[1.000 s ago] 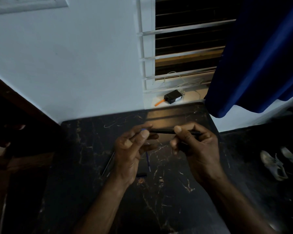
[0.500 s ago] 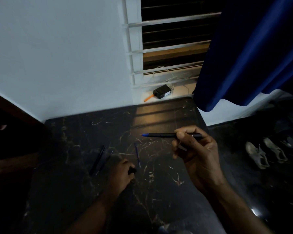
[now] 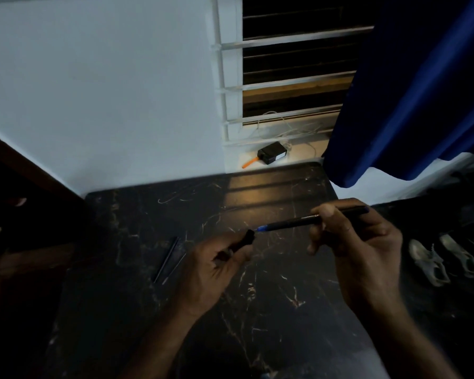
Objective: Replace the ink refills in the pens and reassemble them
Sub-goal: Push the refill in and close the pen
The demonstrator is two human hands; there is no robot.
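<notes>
Pen (image 3: 293, 222) and its small black end piece (image 3: 247, 239) draw together above the dark, veined bench (image 3: 126, 296), half a second after the two were well apart. At far left, two slim dark pen parts (image 3: 167, 259) lie side by side on the bench. The left hand (image 3: 211, 269), which a moment ago was down on the bench closing on the end piece, has come up with it pinched between thumb and curled fingers, one end pointing toward the pen. The gap between the piece and the blue tip (image 3: 261, 228) is nearly closed; whether they touch cannot be told in the dim light. The right hand (image 3: 359, 242) has kept its grip throughout, thumb and fingers wrapped round the rear half of the barrel. The pen now slopes, tip down to the left and tail up to the right.

The move suggests the fresh refill is already seated in this pen. On that reading, only the end piece remains to be fitted and probably screwed on, and the parts at left would be next.

The pen itself is slender and black, with a faint sheen along its upper edge. A short bright-blue section and a fine point show at its left end. Its tail pokes out past the right hand's knuckles, tinged blue. The end piece is short and dark, its detail lost in shadow.
</notes>
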